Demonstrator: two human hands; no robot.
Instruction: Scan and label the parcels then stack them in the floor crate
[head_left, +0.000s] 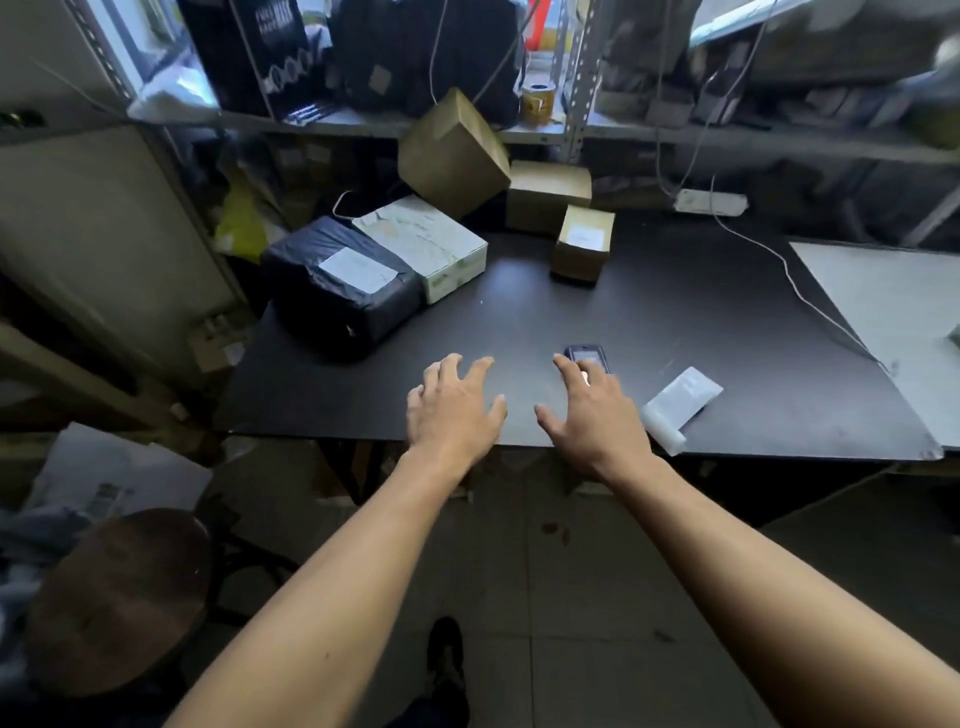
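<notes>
Both hands stretch out over the front edge of the black table (597, 312). My left hand (452, 405) has its fingers spread and holds nothing. My right hand (592, 410) is also spread, its fingertips over a small dark handheld scanner (584, 357) lying on the table. A strip of white labels (678, 402) lies just right of that hand. At the back left sit a black-wrapped parcel with a white label (337, 291) and a pale green-white box (431, 244). Behind them are a tilted brown carton (452, 150), a second carton (545, 195) and a small labelled carton (584, 244).
Metal shelving (576, 78) full of bags and boxes stands behind the table, with a tape roll (535, 101) on it. A power strip (709, 201) and its white cable run across the right side. A round dark stool (119, 597) stands at lower left on the tiled floor.
</notes>
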